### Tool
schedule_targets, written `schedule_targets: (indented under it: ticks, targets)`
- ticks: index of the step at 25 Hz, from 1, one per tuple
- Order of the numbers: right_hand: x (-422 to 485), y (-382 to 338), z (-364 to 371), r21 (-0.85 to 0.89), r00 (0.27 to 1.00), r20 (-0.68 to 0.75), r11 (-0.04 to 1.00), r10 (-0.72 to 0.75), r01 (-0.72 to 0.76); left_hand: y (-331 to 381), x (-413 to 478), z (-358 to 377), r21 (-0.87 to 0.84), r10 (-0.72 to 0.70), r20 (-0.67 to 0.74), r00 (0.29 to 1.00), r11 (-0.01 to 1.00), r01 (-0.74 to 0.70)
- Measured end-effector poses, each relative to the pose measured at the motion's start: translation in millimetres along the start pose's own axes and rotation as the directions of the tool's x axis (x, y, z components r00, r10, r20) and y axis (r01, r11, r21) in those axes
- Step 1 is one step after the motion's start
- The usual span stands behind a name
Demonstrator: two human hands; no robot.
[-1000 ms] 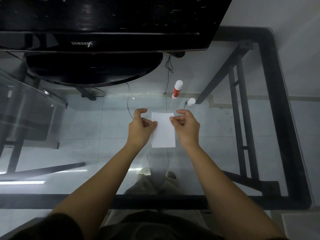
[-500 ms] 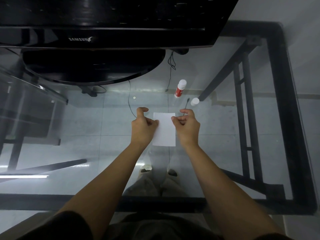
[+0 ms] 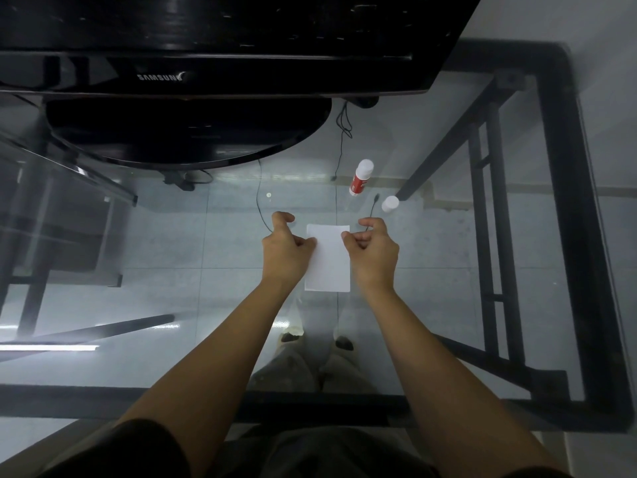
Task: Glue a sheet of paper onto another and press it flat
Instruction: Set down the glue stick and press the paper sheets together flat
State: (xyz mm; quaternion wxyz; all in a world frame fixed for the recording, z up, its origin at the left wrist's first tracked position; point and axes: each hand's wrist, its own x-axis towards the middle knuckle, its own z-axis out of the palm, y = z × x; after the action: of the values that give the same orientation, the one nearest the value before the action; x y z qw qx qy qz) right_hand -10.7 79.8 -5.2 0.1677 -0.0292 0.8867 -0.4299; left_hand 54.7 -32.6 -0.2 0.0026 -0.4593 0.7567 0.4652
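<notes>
A small white sheet of paper [image 3: 329, 258] lies on the glass table in front of me. My left hand [image 3: 284, 251] pinches its left edge with curled fingers. My right hand [image 3: 374, 251] pinches the right edge the same way. Whether a second sheet lies beneath it is hidden. Behind the paper, a glue stick [image 3: 361, 177] with a red label and white body lies uncapped on the glass. Its white cap [image 3: 390, 203] rests just right of it, close to my right hand.
A black Samsung monitor [image 3: 206, 70] on a round base [image 3: 186, 132] fills the back of the glass table [image 3: 448, 270]. Thin cables [image 3: 339, 139] run over the glass toward the paper. The black table frame [image 3: 568, 236] borders the right side.
Both hands keep their pinch on the sheet's side edges and have hardly moved. The view has shifted slightly as my head moved.
</notes>
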Motion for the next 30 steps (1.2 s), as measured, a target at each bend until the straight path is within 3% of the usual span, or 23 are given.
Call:
schedule_targets:
  ticks: [10, 13, 15, 17, 19, 21, 23, 30]
  targets:
    - [6.4, -3.4, -0.1, -0.096, 1.000, 0.012, 0.995, -0.017, 0.018, 16.7, 9.1, -4.0, 0.036, -0.182, 0.069, 0.981, 0.983, 0.180]
    - [7.1, 0.5, -2.1, -0.217, 0.990, 0.055, 0.967, -0.128, 0.137, 21.3, 10.3, -4.6, 0.039, -0.229, 0.070, 0.971, 0.973, 0.226]
    - [4.3, 8.3, -6.8, -0.332, 0.939, 0.136, 0.878, -0.317, 0.345, 22.6, 9.8, -3.7, 0.044, -0.231, 0.060, 0.971, 0.972, 0.229]
    - [1.7, 19.9, -12.5, -0.396, 0.841, 0.278, 0.743, -0.463, 0.540, 22.9, 8.7, -2.8, 0.042, -0.222, 0.052, 0.974, 0.975, 0.220]
    - [1.3, 31.3, -19.1, -0.445, 0.735, 0.525, 0.599, -0.428, 0.666, 22.6, 8.6, -1.9, 0.042, -0.217, 0.049, 0.975, 0.976, 0.215]
    - [4.1, 42.4, -22.2, -0.494, 0.662, 0.660, 0.458, -0.357, 0.739, 22.4, 9.3, -1.9, 0.034, -0.231, 0.047, 0.972, 0.973, 0.230]
    - [5.1, 46.4, -22.4, -0.535, 0.666, 0.670, 0.409, -0.328, 0.739, 21.6, 8.5, -3.0, 0.029, -0.242, 0.043, 0.969, 0.970, 0.241]
    - [3.5, 45.3, -18.7, -0.568, 0.689, 0.658, 0.399, -0.305, 0.719, -3.4, -16.0, -6.1, 0.069, -0.269, 0.076, 0.960, 0.962, 0.264]
